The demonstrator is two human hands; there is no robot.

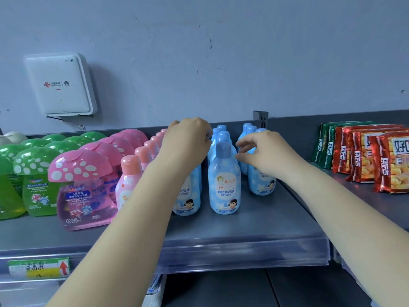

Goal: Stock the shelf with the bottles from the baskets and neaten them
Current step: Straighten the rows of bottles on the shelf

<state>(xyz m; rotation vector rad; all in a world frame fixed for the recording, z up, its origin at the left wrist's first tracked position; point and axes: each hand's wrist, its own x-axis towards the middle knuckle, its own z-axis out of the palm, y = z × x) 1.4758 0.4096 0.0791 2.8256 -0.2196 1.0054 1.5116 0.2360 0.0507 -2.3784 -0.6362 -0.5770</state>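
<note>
While both arms reach in over the front edge, the grey metal shelf [243,235] carries the whole show, running wall to wall with a clear plastic strip along its front lip. Over toward its left end stand the mushroom-capped bottles, green ones [33,173] first, then pink ones [85,187] lined front to back. Far along at the right end, red snack packets [363,156] stand upright with green packets [325,145] behind them. On the wall above the left end hangs a white router box [60,84].

Now the middle of the shelf: rows of blue bottles [224,185] run from near the front back to the rear rail, with a row of pink-capped bottles [130,176] just to their left. One blue bottle stands alone at the head of the centre row, upright, label forward.

The left hand [188,140] is down on the row beside it, fingers curled over the top of a bottle there, though what exactly they grip is hidden behind the hand. The right hand [265,151] hovers over the right-hand row, fingers loosely bent and spread narrow, fingertips [240,144] just beside the blue cap [223,149], holding nothing I can make out.
</note>
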